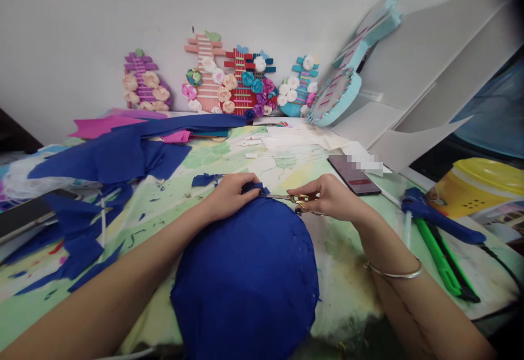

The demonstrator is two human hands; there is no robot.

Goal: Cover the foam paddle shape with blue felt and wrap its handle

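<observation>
A rounded, flat form covered in dark blue crepe paper (249, 272) lies before me at the table's front edge. My left hand (233, 193) is closed on its far edge, pinching the blue paper there. In my right hand (331, 199) is a pair of scissors (297, 200) with gold-coloured handles. Their blades point left and meet the paper edge beside my left fingertips. Just beyond my left hand lies a small blue paper scrap (204, 180). My fingers partly hide the blade tips.
Blue paper sheets (102, 155) and offcuts (82, 240) cover the left. To the right are a phone (354, 174), a blue glue gun (442, 215), a green cutter (440, 261) and a yellow bucket (478, 190). Flower-decorated instrument shapes (241, 84) lean against the wall.
</observation>
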